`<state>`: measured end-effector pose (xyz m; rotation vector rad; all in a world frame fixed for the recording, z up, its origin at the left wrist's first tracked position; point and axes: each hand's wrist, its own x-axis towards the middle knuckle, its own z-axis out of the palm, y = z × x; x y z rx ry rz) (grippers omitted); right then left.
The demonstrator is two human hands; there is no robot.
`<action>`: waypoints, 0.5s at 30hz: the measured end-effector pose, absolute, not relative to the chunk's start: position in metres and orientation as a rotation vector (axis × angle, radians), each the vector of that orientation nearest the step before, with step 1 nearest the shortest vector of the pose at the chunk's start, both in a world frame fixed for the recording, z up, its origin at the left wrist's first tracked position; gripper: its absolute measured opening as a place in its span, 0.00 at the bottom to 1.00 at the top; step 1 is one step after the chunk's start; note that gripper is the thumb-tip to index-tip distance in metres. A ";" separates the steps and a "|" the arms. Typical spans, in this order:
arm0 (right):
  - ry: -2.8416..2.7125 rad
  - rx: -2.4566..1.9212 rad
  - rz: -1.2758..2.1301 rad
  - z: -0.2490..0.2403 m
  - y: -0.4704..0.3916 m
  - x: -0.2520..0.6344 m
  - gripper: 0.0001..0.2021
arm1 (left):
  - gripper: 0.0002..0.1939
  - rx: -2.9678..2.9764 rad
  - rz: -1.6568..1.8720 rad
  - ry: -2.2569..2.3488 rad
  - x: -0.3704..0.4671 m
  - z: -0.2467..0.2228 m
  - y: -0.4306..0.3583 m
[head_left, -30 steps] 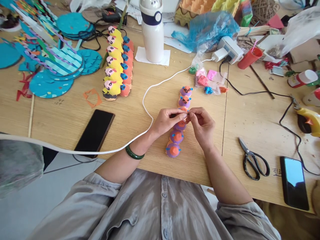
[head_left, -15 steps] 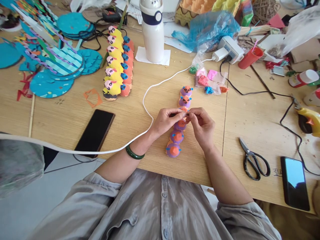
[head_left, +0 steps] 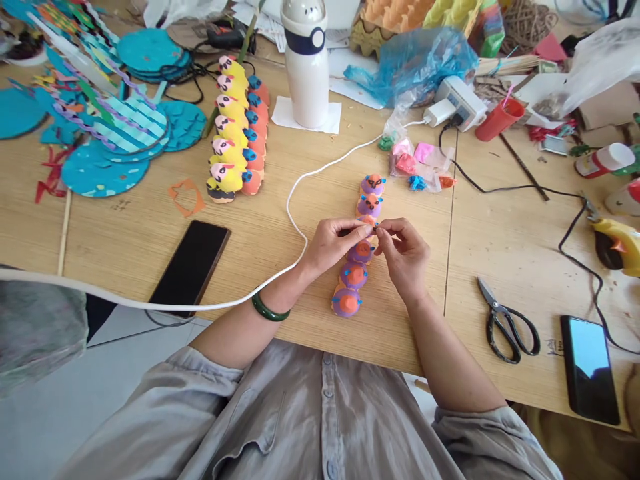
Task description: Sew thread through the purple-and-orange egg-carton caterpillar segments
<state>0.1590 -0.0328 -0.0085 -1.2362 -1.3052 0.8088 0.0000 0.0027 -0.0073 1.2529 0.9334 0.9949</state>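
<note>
Pinched together at the fingertips, my left hand (head_left: 327, 248) holds a small black lump of what looks like modelling clay (head_left: 345, 232), partly hidden by the fingers. My right hand (head_left: 407, 260) is closed in a pinch just beside it, with a tiny dark bit (head_left: 376, 229) at its fingertips. Both hands hover over a row of purple clay-covered egg-carton cups (head_left: 349, 301) with orange faces and blue ears. The two far cups (head_left: 371, 204) carry black eye markings; the nearer ones show plain orange. My hands partly cover the middle cups.
Small bags of coloured clay (head_left: 420, 159) lie beyond the row. A white cable (head_left: 293, 200) curves past my left wrist. Scissors (head_left: 505, 320) and a phone (head_left: 590, 367) lie at right, another phone (head_left: 193, 267) at left. Yellow clay figures (head_left: 230, 133) and a white bottle (head_left: 306, 73) stand farther back.
My right fingertips have drawn slightly apart from the left ones, with the tiny dark bit at their tips. The row of cups stays in place.
</note>
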 end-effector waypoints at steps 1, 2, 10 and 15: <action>-1.287 -1.231 0.820 -0.008 -0.032 0.159 0.11 | 0.20 1.263 0.992 0.937 0.000 -0.007 0.002; -1.266 -1.227 0.834 -0.008 -0.032 0.159 0.11 | 0.21 1.274 0.992 0.939 0.000 -0.006 0.002; -1.190 -1.223 0.870 -0.008 -0.030 0.159 0.09 | 0.20 1.377 1.073 1.042 -0.001 -0.003 0.002; -1.163 -1.223 0.874 -0.011 -0.029 0.159 0.08 | 0.19 1.384 1.070 1.031 -0.001 -0.006 0.002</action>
